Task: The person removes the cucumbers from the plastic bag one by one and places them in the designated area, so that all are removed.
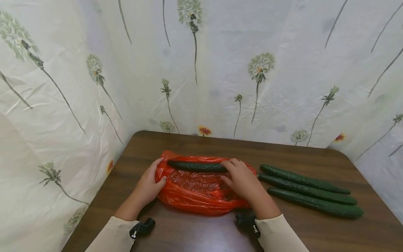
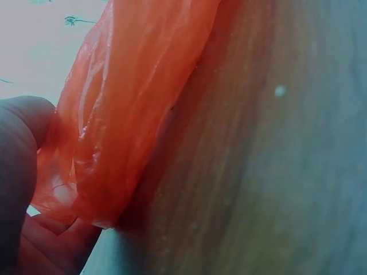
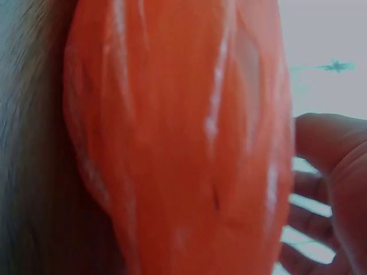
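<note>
A red plastic bag (image 1: pixel 195 203) lies on the table with its mouth open toward me. Inside, along the far side of the opening, lies a dark green cucumber (image 1: pixel 195 166). My left hand (image 1: pixel 150 183) grips the bag's left end, thumb on the near side and fingers behind; in the left wrist view the red film (image 2: pixel 132 114) runs between thumb and fingers. My right hand (image 1: pixel 241 178) holds the cucumber's right end, fingers over its top and thumb toward me. In the right wrist view the bag's side (image 3: pixel 178 137) hides what the fingers (image 3: pixel 309 220) hold.
Three more cucumbers (image 1: pixel 315 190) lie side by side on the brown wooden table (image 1: pixel 201 231), right of the bag. Behind and to the left hangs a pale curtain (image 1: pixel 220 70) printed with dandelions. Each wrist wears a black mount (image 1: pixel 142 228).
</note>
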`<state>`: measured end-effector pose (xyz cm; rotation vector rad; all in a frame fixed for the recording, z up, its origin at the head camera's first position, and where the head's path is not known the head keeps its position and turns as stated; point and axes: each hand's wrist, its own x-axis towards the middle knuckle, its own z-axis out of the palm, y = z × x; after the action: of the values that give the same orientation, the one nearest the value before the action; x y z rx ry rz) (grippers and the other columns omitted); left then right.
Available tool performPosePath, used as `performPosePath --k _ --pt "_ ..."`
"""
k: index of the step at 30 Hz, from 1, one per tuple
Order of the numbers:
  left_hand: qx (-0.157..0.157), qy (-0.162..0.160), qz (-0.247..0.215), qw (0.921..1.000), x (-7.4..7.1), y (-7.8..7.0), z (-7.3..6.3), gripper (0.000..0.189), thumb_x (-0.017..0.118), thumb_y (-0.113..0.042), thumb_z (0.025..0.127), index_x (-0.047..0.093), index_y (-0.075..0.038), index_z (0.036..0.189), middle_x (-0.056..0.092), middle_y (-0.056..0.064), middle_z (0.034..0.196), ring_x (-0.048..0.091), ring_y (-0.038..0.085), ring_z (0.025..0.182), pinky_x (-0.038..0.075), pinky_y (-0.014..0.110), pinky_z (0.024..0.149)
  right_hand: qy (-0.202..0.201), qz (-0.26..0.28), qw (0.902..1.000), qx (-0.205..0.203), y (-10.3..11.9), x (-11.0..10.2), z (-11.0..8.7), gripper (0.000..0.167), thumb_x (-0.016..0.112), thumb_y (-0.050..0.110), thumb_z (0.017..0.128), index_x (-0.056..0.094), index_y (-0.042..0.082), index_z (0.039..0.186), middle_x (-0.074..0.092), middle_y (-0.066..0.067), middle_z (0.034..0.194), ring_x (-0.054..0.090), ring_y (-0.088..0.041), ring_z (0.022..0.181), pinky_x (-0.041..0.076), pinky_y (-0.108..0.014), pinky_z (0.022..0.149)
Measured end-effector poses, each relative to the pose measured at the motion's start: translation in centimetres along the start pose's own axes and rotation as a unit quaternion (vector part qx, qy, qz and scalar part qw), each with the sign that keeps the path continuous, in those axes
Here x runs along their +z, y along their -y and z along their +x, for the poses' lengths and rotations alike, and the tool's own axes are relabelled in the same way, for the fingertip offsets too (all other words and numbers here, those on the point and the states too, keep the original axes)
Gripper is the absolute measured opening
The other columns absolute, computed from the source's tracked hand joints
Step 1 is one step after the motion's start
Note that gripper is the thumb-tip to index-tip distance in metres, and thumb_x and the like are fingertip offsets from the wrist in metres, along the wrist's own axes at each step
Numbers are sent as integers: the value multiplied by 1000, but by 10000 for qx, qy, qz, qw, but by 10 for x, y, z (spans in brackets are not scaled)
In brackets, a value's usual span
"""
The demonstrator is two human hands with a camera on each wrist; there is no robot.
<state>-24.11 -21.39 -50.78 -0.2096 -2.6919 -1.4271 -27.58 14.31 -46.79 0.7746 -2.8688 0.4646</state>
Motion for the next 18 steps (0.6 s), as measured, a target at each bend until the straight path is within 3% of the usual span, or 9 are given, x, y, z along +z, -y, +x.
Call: performPosePath --k 6,18 --pt "79 21 32 10000 -1 -1 4 73 69 -14 98 34 -22 161 45 16 159 47 39 144 40 62 116 -229 -44 9997 -26 5 0 9 45 78 25 95 66 13 137 66 -8 125 62 -30 118 54 -50 101" --pt "11 -14 83 10000 -2 -1 0 73 68 -13 97 35 -20 161 46 17 158 48 40 143 41 61 116 183 85 9998 20 18 12 30 45 78 28 96 66 16 137 65 -6 128 61 -28 120 53 -49 104"
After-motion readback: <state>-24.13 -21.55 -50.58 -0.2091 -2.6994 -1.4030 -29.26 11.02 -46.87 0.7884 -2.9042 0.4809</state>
